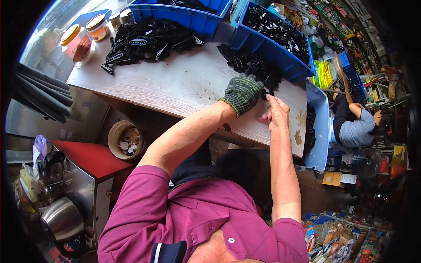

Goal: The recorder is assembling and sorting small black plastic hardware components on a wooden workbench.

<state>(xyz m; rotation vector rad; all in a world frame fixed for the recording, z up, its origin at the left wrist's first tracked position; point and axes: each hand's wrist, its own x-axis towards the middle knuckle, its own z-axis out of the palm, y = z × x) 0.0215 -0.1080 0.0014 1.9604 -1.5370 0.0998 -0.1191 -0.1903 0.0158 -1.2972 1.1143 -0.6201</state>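
My left hand [243, 94], in a dark green knitted glove, is closed with its knuckles up near the right end of the table. My bare right hand [277, 113] meets it, thumb and forefinger pinched at a small black part [264, 94] between the two hands. The glove hides most of that part, so its shape cannot be made out. Just beyond my hands a heap of black plastic pieces [250, 63] lies against a blue crate. A second pile of longer, slotted black pieces [149, 41] covers the table's far left.
Blue crates [272, 52] of black parts line the table's [175, 87] far side. A pale blue bin [319, 127] stands off its right end. Lidded jars [76, 44] sit far left. A waste bucket [125, 139] is below. Another person [355, 127] is at right.
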